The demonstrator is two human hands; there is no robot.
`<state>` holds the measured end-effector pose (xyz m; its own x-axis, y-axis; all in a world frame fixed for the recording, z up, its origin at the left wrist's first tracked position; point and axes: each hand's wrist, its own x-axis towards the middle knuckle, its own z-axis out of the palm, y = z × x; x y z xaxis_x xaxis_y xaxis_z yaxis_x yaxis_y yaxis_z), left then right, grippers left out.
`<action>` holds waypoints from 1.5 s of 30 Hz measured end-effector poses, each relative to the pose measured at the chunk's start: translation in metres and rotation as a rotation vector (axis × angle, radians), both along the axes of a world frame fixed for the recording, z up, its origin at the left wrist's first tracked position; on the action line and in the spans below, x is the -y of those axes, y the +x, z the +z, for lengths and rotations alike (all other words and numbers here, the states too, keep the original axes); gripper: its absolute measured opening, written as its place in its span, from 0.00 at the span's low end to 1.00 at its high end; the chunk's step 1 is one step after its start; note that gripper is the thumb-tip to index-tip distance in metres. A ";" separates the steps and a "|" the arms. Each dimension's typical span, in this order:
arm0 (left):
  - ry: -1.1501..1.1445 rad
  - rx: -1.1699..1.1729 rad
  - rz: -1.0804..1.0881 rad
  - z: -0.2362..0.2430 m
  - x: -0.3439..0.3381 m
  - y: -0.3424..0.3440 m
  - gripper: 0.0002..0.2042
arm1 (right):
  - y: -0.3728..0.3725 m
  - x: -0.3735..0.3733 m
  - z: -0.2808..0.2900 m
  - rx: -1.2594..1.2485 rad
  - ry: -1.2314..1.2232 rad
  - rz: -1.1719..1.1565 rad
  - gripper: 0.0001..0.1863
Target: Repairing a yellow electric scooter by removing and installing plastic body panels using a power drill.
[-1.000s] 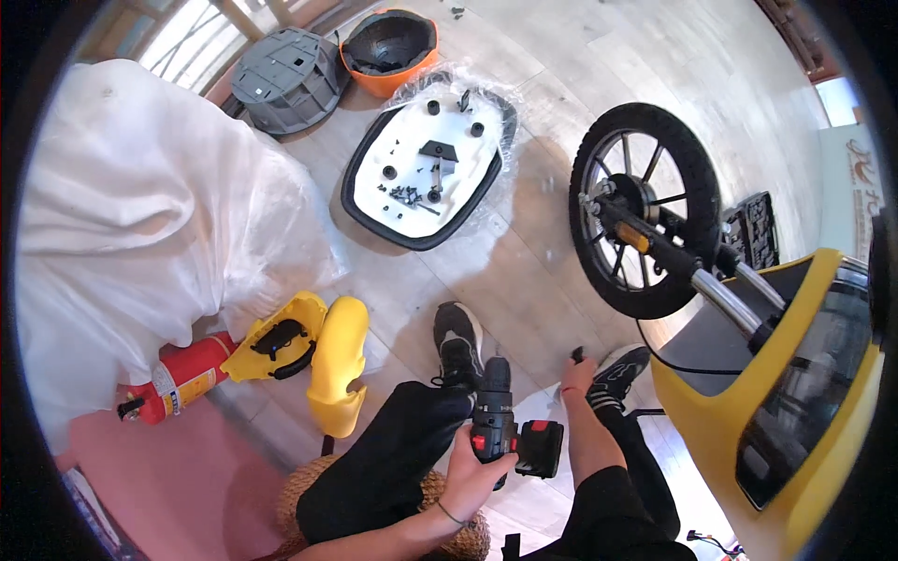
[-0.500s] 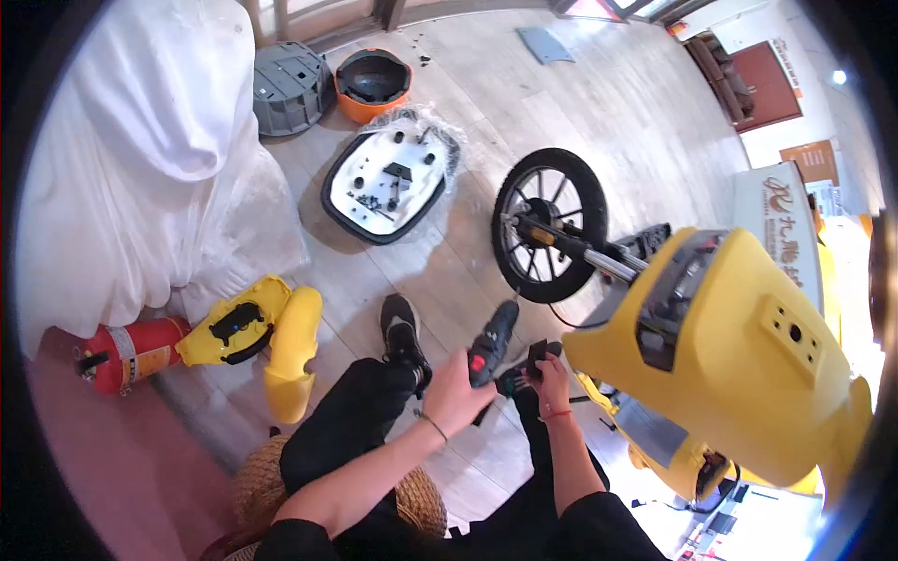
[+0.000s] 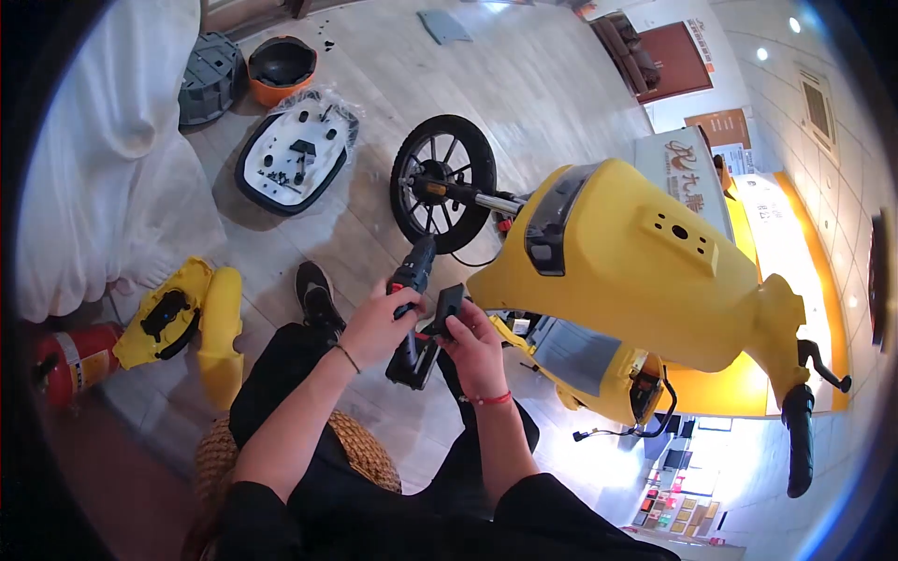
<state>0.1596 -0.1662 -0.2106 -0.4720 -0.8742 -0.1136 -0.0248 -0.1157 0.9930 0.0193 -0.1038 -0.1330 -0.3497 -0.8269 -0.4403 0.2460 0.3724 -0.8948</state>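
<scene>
While seated on woven stool, person works beside yellow scooter: big, heavy, rigid shell, stands on floor, front wheel toward person. Loose yellow panel lies at left, white tray of small parts beyond. Cordless drill between knees, above floor: judged stiff, fairly heavy at battery end, best taken at handle. Left hand wrapped closed round drill handle. Right hand pinches small black flat part, light, rigid, held by edge; fingers closed.
</scene>
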 end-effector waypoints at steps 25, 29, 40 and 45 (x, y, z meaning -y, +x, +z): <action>0.129 -0.329 -0.024 0.014 -0.025 -0.029 0.09 | 0.006 -0.018 0.036 -1.190 -0.232 0.204 0.11; 0.093 -0.227 -0.015 0.007 -0.026 -0.026 0.10 | 0.014 -0.023 0.028 -1.133 -0.138 0.181 0.08; 0.026 -0.183 -0.010 0.008 -0.029 -0.030 0.12 | 0.015 -0.014 0.024 -1.351 -0.270 0.206 0.08; -0.046 -0.164 0.010 0.006 -0.030 -0.025 0.11 | 0.012 -0.014 0.015 -1.347 -0.267 0.201 0.08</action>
